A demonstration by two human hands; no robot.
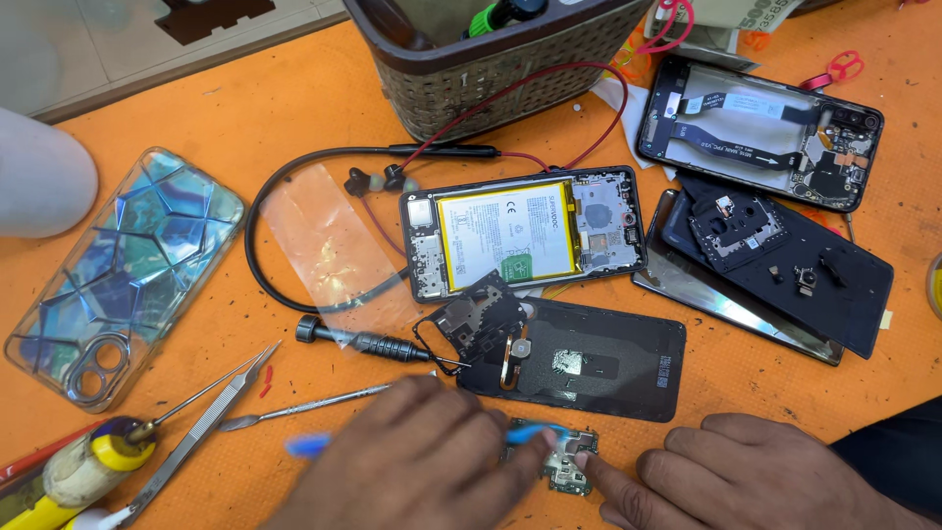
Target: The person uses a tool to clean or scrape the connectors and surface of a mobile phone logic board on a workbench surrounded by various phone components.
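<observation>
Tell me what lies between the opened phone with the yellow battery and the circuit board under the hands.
In the head view, a black back cover lies between them.

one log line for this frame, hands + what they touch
left hand: holds blue tool on circuit board | right hand: fingertip pins board | back cover: beside board | mat: orange

Bright even light, motion-blurred left hand (412,461).
</observation>
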